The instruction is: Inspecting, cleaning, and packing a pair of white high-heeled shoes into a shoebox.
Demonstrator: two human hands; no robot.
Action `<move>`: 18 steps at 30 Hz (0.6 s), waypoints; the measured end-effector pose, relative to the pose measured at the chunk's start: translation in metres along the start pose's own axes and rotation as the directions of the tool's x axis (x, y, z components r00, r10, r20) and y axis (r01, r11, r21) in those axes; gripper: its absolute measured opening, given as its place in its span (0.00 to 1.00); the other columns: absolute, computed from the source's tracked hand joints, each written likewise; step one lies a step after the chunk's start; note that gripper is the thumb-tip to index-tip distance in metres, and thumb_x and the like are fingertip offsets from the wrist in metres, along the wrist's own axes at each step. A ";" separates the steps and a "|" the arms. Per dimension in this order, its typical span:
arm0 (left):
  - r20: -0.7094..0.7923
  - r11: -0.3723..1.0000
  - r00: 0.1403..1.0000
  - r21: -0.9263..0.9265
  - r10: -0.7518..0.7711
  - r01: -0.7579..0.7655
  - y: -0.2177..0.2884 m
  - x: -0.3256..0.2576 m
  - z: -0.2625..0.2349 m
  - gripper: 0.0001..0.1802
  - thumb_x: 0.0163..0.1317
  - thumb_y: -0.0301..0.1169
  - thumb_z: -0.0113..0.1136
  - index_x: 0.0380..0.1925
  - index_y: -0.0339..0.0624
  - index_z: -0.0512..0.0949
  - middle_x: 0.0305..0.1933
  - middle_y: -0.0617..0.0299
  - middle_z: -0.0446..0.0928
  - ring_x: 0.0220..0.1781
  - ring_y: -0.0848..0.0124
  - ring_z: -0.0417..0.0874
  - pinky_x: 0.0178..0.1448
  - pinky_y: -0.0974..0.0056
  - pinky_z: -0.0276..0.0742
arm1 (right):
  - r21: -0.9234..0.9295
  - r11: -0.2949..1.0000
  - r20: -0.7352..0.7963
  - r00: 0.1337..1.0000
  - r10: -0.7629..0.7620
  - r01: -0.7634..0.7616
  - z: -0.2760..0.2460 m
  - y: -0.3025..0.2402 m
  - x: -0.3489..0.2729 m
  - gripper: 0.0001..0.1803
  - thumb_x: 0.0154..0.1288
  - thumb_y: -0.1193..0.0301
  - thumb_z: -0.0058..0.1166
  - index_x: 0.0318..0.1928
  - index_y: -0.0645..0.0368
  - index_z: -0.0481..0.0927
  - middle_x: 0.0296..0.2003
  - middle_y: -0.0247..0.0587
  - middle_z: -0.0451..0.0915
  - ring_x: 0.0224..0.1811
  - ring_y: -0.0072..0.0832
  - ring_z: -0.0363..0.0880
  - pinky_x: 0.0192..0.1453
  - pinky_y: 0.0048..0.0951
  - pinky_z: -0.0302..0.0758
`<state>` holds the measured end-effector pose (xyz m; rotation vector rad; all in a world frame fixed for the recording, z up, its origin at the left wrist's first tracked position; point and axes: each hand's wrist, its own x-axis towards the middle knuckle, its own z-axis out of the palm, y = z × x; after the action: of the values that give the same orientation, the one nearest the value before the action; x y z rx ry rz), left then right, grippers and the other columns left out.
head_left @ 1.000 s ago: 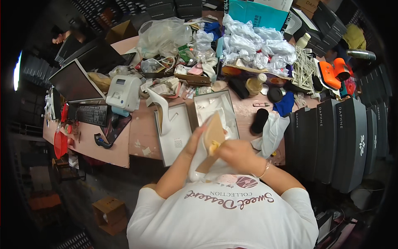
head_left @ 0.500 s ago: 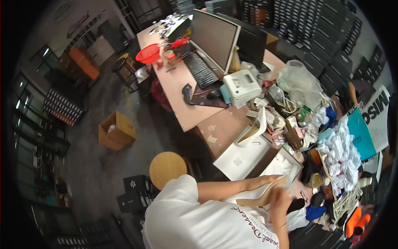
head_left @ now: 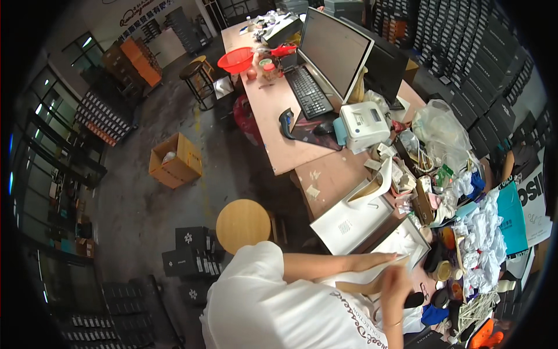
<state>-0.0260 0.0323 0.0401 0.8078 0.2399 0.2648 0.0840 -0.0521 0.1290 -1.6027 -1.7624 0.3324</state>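
Hands meet on tan shoe sole [head_left: 363, 283]: left hand [head_left: 372, 261] flat, fingers extended along its upper edge; right hand [head_left: 396, 280] curled, gripping its end. Open white shoebox [head_left: 407, 241] just beyond hands.

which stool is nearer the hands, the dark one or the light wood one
The light wood stool, with its round bare seat just left of the hands; the dark stool stands far off beside the red basket.
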 end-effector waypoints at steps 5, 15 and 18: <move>0.001 1.000 1.000 0.006 0.010 -0.010 -0.005 -0.001 -0.003 0.31 0.71 0.48 0.31 0.66 0.36 0.54 0.66 0.58 0.60 0.66 0.70 0.59 0.70 0.68 0.50 | -0.002 0.990 -0.057 0.988 0.141 -0.142 0.007 0.037 0.002 0.03 0.61 0.77 0.49 0.30 0.63 0.72 0.21 0.48 0.72 0.21 0.38 0.71 0.28 0.32 0.68; -0.016 0.995 0.995 0.044 0.094 -0.094 -0.023 0.024 -0.005 0.27 0.68 0.50 0.41 0.58 0.43 0.67 0.53 0.63 0.72 0.50 0.77 0.74 0.55 0.70 0.69 | -0.101 0.991 -0.075 0.993 -0.093 0.086 0.002 0.033 -0.027 0.06 0.54 0.73 0.57 0.29 0.59 0.73 0.21 0.48 0.73 0.22 0.45 0.74 0.26 0.40 0.70; 0.038 0.948 0.990 -0.286 -0.137 0.142 -0.003 0.008 0.006 0.26 0.65 0.52 0.45 0.49 0.43 0.75 0.45 0.64 0.77 0.42 0.78 0.77 0.48 0.70 0.73 | -0.065 0.997 -0.015 0.999 0.045 -0.046 -0.004 0.026 -0.028 0.03 0.58 0.77 0.51 0.29 0.61 0.72 0.21 0.48 0.72 0.21 0.42 0.73 0.26 0.36 0.68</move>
<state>-0.0163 0.0293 0.0412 0.5011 0.2345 0.1544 0.1051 -0.0741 0.1067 -1.6893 -1.7449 0.2869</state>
